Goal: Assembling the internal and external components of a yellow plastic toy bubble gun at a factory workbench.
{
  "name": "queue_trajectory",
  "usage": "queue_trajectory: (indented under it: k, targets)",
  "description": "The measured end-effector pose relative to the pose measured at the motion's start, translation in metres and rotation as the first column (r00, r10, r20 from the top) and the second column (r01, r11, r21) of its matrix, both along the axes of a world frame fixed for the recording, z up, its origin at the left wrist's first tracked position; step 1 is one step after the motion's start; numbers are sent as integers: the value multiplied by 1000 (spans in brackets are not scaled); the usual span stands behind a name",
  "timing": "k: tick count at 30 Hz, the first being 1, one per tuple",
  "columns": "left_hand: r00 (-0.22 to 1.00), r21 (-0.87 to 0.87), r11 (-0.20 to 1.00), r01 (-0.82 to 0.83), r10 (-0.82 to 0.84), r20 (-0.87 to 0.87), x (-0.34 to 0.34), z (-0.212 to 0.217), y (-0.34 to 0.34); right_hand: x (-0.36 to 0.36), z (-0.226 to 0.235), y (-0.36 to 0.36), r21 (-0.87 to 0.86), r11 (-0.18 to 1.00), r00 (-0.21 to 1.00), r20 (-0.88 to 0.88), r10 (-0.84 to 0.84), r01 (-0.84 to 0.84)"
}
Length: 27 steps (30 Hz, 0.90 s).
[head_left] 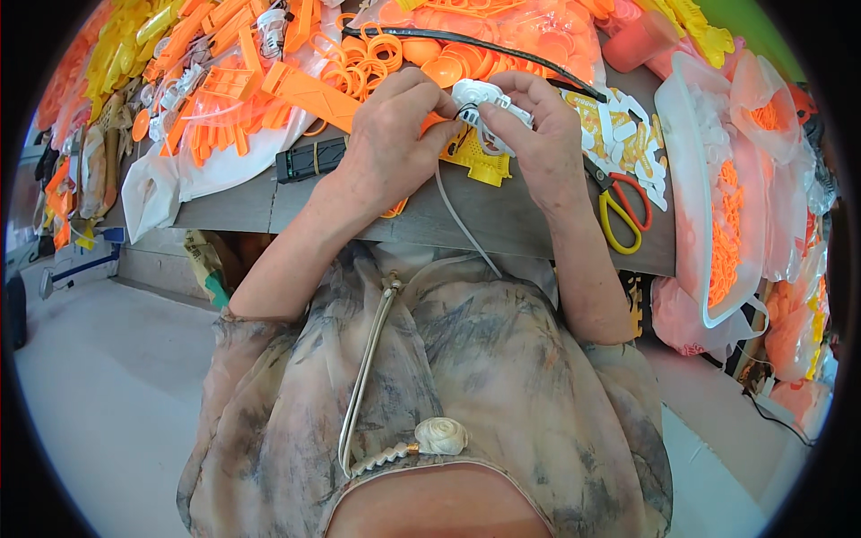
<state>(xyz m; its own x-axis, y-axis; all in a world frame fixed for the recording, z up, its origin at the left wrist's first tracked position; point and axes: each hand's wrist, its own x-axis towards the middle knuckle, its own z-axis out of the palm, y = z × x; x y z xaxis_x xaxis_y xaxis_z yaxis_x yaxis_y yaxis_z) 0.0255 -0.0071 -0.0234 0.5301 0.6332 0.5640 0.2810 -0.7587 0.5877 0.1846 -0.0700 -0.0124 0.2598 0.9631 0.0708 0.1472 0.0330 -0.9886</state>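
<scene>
A small white plastic housing [473, 92] with dark slots is held between my two hands over the table's near part. My right hand [549, 143] grips it from the right, thumb on its near side and fingers curled behind. My left hand [390, 134] is closed at its left end, fingertips pinched against it; whether a tiny piece sits between them is hidden. A thin white cord [459, 215] hangs from below the hands toward my lap. Under the housing lies a yellow plastic part [482, 168]. An orange flat plastic piece [309, 94] lies beside my left hand.
Scissors [621, 208] with red and yellow handles lie right of my right hand, near white and yellow labels [619, 134]. A white bin [691, 206] holds orange bits. Orange rings [368, 58], a black cable [484, 43] and a black block [309, 161] crowd the grey table [314, 204].
</scene>
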Motion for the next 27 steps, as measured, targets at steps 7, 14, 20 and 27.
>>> queue_trajectory:
  k: [7, 14, 20, 27]
  targets:
    - [998, -105, 993, 59, -60, -11, 2, -2, 2, 2, -11, 6, 25, 997, 997, 35, -67, 66]
    - [991, 362, 927, 93, -51, -124, 9, -11, 0, -2, -20, 11, 18, 993, 991, -72, -113, 114]
    - [985, 288, 943, 167, -169, -16, 3, -13, 4, -1, -18, 12, 25, 993, 990, -88, -110, 113]
    - [970, 344, 911, 226, -178, -166, -1, 0, 19, -3, -3, 6, 1, 997, 996, 52, -74, 74]
